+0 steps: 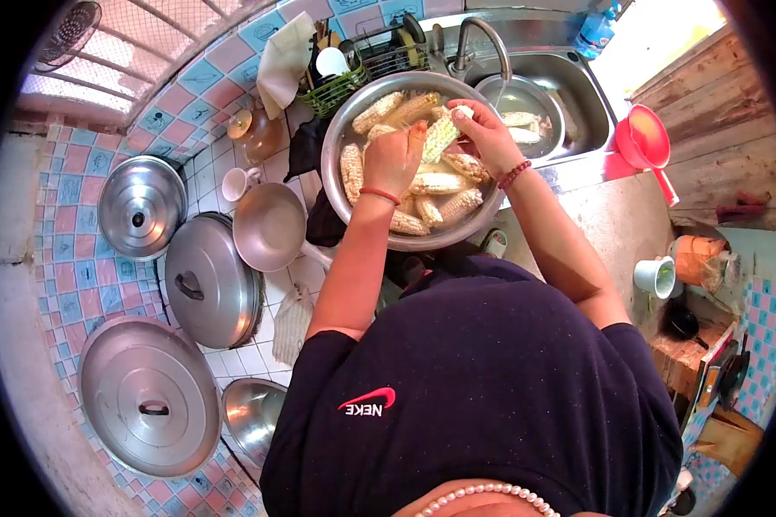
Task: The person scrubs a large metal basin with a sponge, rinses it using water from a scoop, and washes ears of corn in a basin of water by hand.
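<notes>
A pale yellow-green corn cob (441,140) is held tilted above a big metal basin (329,164). My right hand (489,142) grips its upper end, fingers and thumb closed around it. On the cob's other side my left hand (393,162) is curled shut against its lower part, thumb pointing up; its fingertips are partly hidden. Below both hands, several husked corn cobs (440,183) lie in water in the basin.
Behind the basin, a faucet (491,39) arches over the sink (591,103), where a smaller bowl (559,129) holds more corn. A red dipper (642,138) is at right. Leftward are a saucepan (269,226), a lidded pot (211,280), lids (142,207) and a dish rack (375,65).
</notes>
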{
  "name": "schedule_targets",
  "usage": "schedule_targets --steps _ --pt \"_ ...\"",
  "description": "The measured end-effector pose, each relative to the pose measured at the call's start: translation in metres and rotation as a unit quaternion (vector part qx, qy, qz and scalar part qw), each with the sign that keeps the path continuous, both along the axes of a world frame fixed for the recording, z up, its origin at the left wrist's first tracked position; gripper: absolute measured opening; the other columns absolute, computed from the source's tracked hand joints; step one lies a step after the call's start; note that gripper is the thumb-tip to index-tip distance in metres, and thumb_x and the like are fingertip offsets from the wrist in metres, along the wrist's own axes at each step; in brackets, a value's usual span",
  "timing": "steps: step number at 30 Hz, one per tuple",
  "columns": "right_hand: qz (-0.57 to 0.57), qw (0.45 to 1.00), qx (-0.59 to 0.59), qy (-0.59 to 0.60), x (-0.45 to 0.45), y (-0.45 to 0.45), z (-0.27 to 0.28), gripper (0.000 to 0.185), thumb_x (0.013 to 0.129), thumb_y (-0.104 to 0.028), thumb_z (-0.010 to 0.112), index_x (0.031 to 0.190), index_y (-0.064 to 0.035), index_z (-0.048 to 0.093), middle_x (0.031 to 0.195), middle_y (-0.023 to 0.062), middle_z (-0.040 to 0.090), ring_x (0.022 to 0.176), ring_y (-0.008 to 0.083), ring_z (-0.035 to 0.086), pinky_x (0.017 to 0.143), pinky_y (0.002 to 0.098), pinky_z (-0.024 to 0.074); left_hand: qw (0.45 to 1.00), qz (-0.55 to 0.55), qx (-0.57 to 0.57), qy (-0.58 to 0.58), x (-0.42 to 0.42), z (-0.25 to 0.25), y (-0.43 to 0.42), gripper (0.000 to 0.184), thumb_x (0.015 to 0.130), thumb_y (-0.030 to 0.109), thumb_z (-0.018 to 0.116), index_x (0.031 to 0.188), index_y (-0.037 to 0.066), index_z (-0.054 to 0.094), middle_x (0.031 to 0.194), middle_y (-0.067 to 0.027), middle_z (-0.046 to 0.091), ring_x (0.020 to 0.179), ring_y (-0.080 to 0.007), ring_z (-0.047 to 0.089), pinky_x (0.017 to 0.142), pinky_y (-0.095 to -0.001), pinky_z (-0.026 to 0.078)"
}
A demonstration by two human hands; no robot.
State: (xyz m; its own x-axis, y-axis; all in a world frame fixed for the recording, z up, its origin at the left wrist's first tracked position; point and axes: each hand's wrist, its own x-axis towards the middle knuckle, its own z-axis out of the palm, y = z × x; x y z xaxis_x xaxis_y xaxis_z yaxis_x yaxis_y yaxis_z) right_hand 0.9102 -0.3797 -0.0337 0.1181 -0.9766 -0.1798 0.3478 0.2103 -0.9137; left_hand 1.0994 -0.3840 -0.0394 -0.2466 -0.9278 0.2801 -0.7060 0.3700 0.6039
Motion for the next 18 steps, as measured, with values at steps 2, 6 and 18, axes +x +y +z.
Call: schedule_targets --steps 2,6,18 --pt "-0.010 1.000 0.018 -0.016 -0.003 0.000 -0.005 0.031 0.094 -0.022 0.061 0.118 -0.0041 0.054 0.096 0.0048 0.058 0.074 0.0147 0.065 0.067 0.0278 0.0589 0.998 0.004 -0.011 -0.063 0.002 0.004 -0.005 0.048 0.097 0.044 0.041 0.093 0.006 0.070 0.075 -0.0236 0.062 0.072 -0.0403 0.061 0.066 -0.0471 0.048" --pt "-0.025 0.992 0.070 -0.098 -0.007 0.000 -0.011 0.028 0.095 -0.022 0.060 0.116 -0.0041 0.054 0.102 0.0101 0.061 0.081 0.0202 0.067 0.069 0.0305 0.0597 0.991 0.032 -0.085 0.097 0.008 -0.017 -0.016 0.046 0.096 0.041 0.049 0.082 0.002 0.067 0.068 -0.0217 0.061 0.066 -0.0348 0.063 0.060 -0.0437 0.046" --pt "-0.010 0.972 0.117 -0.201 0.004 0.007 -0.004 0.028 0.096 -0.017 0.055 0.117 -0.0004 0.047 0.111 0.0177 0.059 0.098 0.0341 0.065 0.076 0.0376 0.0612 0.964 -0.007 0.060 0.260 -0.006 -0.031 -0.014 0.044 0.097 0.043 0.050 0.096 0.001 0.059 0.071 -0.0143 0.063 0.061 -0.0253 0.060 0.054 -0.0363 0.045"
